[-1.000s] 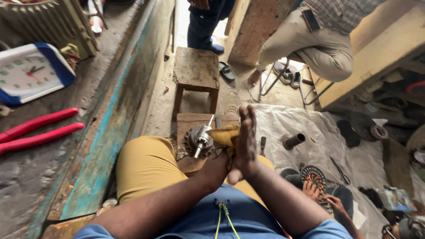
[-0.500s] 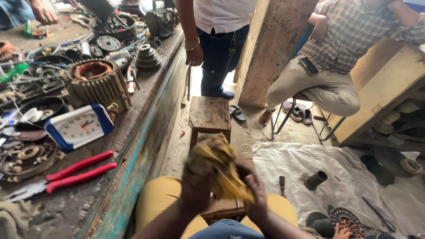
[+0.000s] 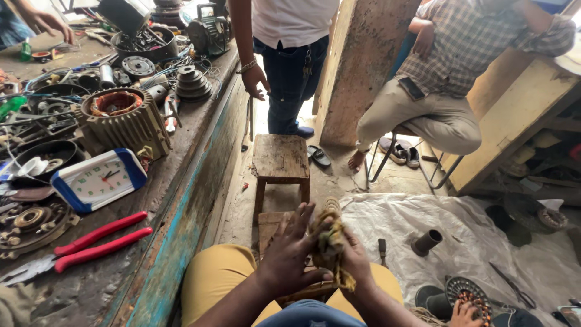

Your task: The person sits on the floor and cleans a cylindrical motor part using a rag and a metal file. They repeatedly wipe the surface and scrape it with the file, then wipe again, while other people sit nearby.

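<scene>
My left hand point(image 3: 289, 254) and my right hand point(image 3: 356, 259) are pressed together around a dirty yellow rag point(image 3: 330, 245), held above my lap in yellow trousers point(image 3: 218, 281). The rag is bunched around a part whose ribbed end point(image 3: 333, 206) pokes out at the top. The rest of that part is hidden by the cloth and my fingers. The left fingers are spread over the rag's left side; the right hand cups it from the right and below.
A cluttered workbench point(image 3: 181, 200) runs along the left, carrying red-handled pliers point(image 3: 100, 239), a blue-rimmed clock point(image 3: 100, 178) and a motor stator point(image 3: 124, 121). Ahead stands a wooden stool point(image 3: 280, 158), then a standing person point(image 3: 290, 60) and a seated person point(image 3: 442, 91). A white sheet point(image 3: 466, 224) holds a black cylinder point(image 3: 426, 242).
The view has tilted up from my lap toward the bench and the people. Both hands have closed the rag around the metal part, which lay exposed a second ago.
</scene>
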